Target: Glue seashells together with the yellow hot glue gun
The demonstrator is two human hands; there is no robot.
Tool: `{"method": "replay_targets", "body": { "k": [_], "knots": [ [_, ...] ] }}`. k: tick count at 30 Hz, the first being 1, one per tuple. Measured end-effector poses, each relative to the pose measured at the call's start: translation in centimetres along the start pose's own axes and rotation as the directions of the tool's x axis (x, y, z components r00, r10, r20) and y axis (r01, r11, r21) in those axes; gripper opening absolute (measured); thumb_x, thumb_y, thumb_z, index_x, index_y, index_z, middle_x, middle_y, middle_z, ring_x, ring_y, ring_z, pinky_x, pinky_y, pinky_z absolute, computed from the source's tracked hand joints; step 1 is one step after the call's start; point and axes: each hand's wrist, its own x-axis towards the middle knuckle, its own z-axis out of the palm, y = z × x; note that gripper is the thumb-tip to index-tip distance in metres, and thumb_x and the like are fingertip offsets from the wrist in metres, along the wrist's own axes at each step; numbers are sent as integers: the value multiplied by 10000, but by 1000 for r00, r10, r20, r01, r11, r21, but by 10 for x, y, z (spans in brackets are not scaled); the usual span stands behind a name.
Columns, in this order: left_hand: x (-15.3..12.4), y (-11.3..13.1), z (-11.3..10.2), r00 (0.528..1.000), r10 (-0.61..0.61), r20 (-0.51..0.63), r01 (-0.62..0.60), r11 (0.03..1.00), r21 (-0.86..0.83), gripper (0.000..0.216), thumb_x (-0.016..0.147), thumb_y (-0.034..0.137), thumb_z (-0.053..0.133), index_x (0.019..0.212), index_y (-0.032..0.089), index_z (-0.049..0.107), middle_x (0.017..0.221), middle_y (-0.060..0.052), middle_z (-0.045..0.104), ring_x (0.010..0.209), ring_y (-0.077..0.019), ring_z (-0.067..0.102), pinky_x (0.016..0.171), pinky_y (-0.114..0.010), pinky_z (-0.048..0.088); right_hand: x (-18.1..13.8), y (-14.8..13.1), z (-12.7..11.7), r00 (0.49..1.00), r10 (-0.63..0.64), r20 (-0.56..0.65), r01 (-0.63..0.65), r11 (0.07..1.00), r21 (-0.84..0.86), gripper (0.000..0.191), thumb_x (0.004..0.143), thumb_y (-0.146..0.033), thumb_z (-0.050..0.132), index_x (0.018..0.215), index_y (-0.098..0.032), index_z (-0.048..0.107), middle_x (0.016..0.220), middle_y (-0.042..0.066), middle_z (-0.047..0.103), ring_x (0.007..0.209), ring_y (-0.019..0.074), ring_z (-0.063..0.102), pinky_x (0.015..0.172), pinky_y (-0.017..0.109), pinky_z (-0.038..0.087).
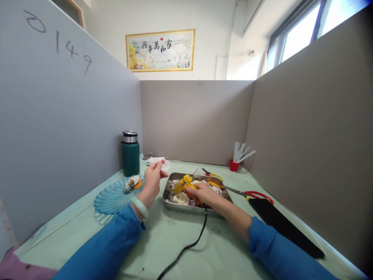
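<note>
My right hand (201, 191) is wrapped round a yellow hot glue gun (184, 182), whose nozzle end points left over a metal tray (186, 209). A small orange light glows on the gun, and its black cord runs down toward me. The tray is full of shells and small loose pieces. To the left, my left hand (154, 175) is raised with thumb and fingers pinched at a thin, pale round disc (165, 165). A small red spot shows on the disc by the fingertips. A blue scalloped plate (109, 196) carrying a little cluster of shells (134, 182) lies beside my left wrist.
A green flask (131, 158) stands behind the plate. Red-handled scissors (258, 195) and a long black object (285, 227) lie at the right. Yellow-handled pliers (214, 175) rest behind the tray. A red cup (234, 166) holds white sticks. Grey partitions enclose the table.
</note>
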Motion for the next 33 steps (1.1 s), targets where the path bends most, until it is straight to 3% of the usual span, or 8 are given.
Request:
{"method": "replay_targets", "body": {
  "k": [33],
  "knots": [
    [-2, 0, 0, 1000, -2, 5, 2, 1000, 14, 321, 648, 379, 614, 823, 111, 593, 431, 27, 524, 405, -87, 494, 495, -217, 454, -2, 0, 0, 999, -2, -36, 5, 996, 93, 340, 763, -438, 500, 555, -174, 450, 480, -27, 442, 410, 82, 407, 379, 204, 301]
  ]
}}
